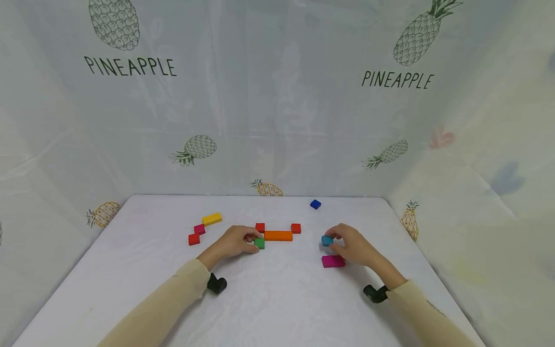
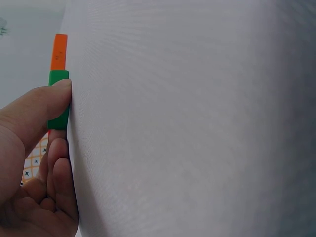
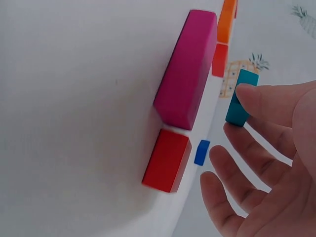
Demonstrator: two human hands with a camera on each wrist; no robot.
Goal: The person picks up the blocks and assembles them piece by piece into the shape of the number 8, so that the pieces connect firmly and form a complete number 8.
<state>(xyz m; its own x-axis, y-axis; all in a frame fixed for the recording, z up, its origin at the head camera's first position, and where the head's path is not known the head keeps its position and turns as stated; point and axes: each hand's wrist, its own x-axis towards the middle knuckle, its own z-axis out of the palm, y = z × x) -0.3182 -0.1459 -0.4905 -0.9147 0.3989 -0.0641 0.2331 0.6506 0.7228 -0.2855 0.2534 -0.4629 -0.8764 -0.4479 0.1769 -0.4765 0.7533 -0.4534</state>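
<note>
Between thumb and fingers, my left hand (image 1: 236,241) pinches a small green block (image 1: 259,243) at the left end of a long orange block (image 1: 278,235). The left wrist view shows the green block (image 2: 59,118) low on the table, overlapping the orange block's end. A teal block (image 1: 327,241) is pinched by my right hand (image 1: 353,246), held above the table. Nearer me lies a magenta block (image 1: 333,261), and a red block (image 3: 167,160) sits at its end in the right wrist view, hidden by the hand in the head view.
Two red blocks (image 1: 296,228) sit behind the orange block's ends. At left are a yellow block (image 1: 212,219), a crimson block (image 1: 199,229) and a red block (image 1: 194,239). A dark blue block (image 1: 315,204) lies near the white table's back edge; pineapple-print curtains (image 1: 277,96) surround the table.
</note>
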